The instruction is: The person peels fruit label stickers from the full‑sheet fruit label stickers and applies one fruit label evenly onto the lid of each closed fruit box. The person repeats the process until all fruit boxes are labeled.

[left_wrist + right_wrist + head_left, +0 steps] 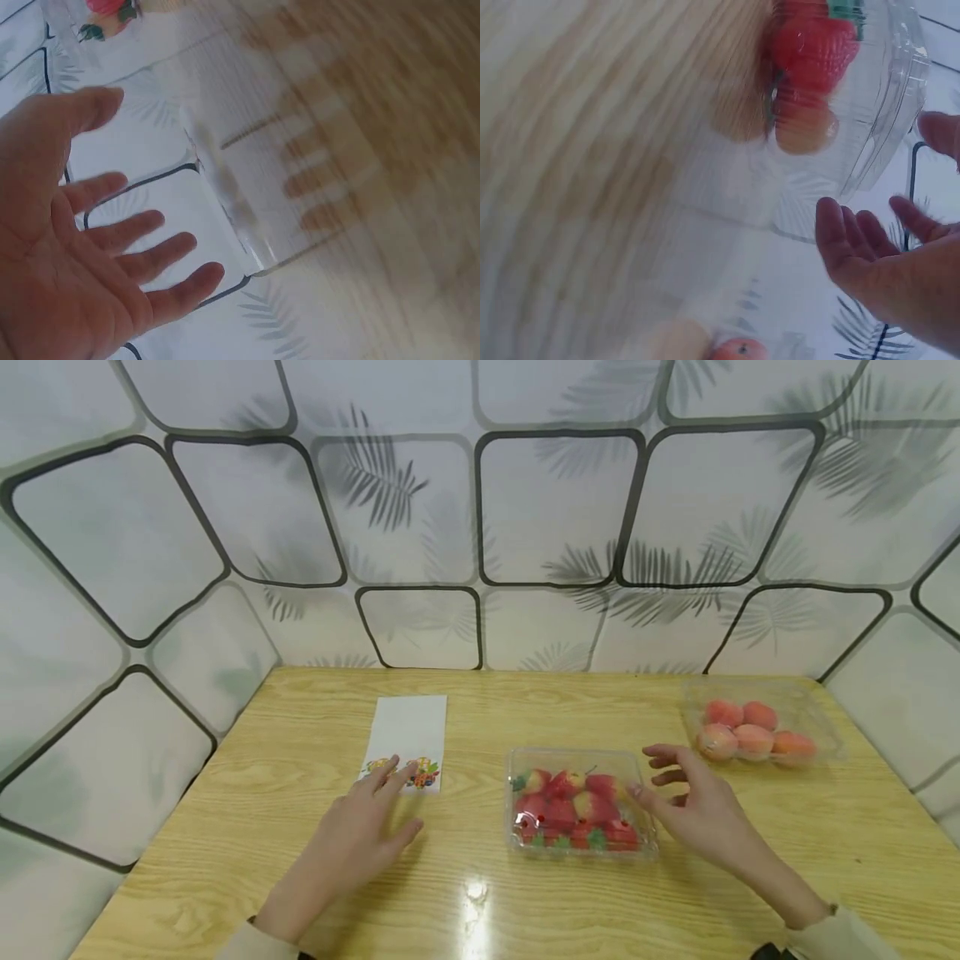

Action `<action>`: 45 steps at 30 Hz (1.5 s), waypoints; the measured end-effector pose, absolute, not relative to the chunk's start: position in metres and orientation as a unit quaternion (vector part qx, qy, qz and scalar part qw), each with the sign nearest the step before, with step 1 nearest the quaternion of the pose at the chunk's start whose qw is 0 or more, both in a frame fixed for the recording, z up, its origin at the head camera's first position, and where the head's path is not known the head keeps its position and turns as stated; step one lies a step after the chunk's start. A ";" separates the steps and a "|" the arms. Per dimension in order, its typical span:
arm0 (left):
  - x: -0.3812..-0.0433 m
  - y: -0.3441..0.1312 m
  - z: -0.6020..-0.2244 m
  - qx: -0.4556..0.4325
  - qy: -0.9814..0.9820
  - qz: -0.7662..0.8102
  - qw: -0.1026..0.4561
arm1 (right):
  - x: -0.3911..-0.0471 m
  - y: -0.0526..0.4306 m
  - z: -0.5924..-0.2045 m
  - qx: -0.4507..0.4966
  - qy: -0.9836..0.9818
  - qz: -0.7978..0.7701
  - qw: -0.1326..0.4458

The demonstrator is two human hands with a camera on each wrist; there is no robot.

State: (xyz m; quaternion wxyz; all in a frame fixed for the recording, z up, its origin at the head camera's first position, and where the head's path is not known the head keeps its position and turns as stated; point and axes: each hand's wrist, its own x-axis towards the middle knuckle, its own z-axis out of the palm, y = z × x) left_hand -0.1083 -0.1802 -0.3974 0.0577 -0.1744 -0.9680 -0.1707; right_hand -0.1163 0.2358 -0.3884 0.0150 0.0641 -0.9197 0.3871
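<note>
A clear plastic box [581, 760] with a closed lid holds red strawberries and red-yellow fruit [558, 814]; the right wrist view shows a large red strawberry [814, 52] through its side. My right hand [693, 810] hovers at the box's right side, fingers loosely bent and holding nothing. Whether the thumb touches the box I cannot tell. Left of the box lies a flat white packet [405, 731] with a colourful fruit print at its near end. Over that print my left hand [352, 839] is spread, palm down; the left wrist view shows its fingers apart from the packet [225, 187].
At the back right stands a second clear box [813, 710] with several pinkish-orange fruits [752, 741]. All of it rests on a glossy wood-grain table [300, 735]. Behind and at the sides hangs a patterned fabric wall [555, 510].
</note>
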 end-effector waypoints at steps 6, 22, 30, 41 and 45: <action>-0.118 -0.189 -0.400 -0.083 -0.968 -0.232 0.044 | -0.113 0.232 -0.397 0.222 -0.913 0.295 0.175; -0.148 -0.203 -0.394 0.063 -0.945 -0.318 -0.026 | -0.108 0.225 -0.399 0.352 -0.899 0.183 0.183; -0.163 -0.199 -0.393 0.069 -0.958 -0.274 -0.051 | -0.112 0.226 -0.400 0.387 -0.880 0.202 0.188; -0.168 -0.195 -0.396 0.077 -0.957 -0.273 -0.056 | -0.116 0.229 -0.402 0.410 -0.866 0.189 0.216; -0.168 -0.195 -0.398 0.070 -0.956 -0.282 -0.047 | -0.117 0.229 -0.402 0.416 -0.860 0.191 0.224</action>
